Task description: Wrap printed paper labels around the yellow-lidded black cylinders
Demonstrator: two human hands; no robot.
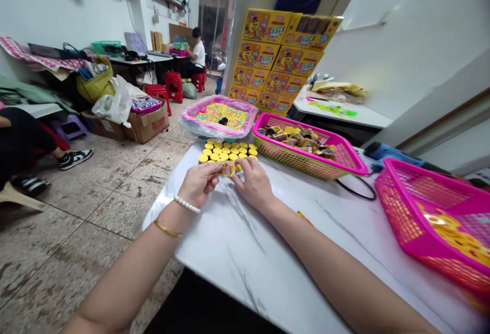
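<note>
Between the fingertips of my left hand [199, 183] is a small printed yellow container [228, 168], lying sideways. My right hand [253, 183] pinches a yellow piece, seemingly a cap, at the container's right end; the fingers partly cover it. Just beyond both hands, rows of small dark containers with round yellow lids [224, 150] stand upright on the white marbled table [245, 252]. Past them is a pink basin [187, 114] lined with clear plastic, filled with colourful little beads or candies and one dark object.
A pink basket [294, 159] of similar printed containers stands at the back right. Nearer on the right, another pink basket [401, 216] holds yellow ring-like pieces [455, 232]. Stacked yellow boxes [264, 61] rise behind. A person's leg [34, 129] shows at left; another person [198, 53] sits far back.
</note>
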